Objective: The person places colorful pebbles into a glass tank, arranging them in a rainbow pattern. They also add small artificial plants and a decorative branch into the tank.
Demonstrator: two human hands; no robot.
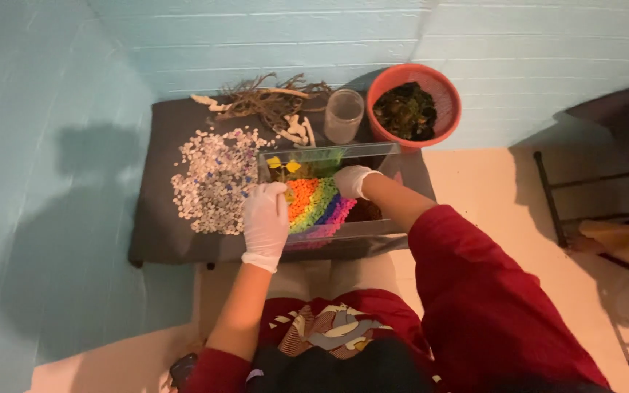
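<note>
A small glass tank (pixel 373 151) stands on a low dark table (pixel 156 240). Inside it lie bands of coloured gravel (pixel 314 204): orange, green, blue, pink. My left hand (pixel 265 224), in a white glove, rests flat against the tank's left front wall. Over the gravel inside the tank, my gloved right hand (pixel 353 181) has its fingers curled; whether it holds anything is hidden. A yellow and green plant piece (pixel 284 166) sits at the tank's back left.
A heap of pale pebbles (pixel 215 180) lies left of the tank. Behind it are dry roots (pixel 271 98), a clear cup (pixel 343 115) and a red basket of dark plants (pixel 414 108). A metal rack (pixel 591 218) stands at right.
</note>
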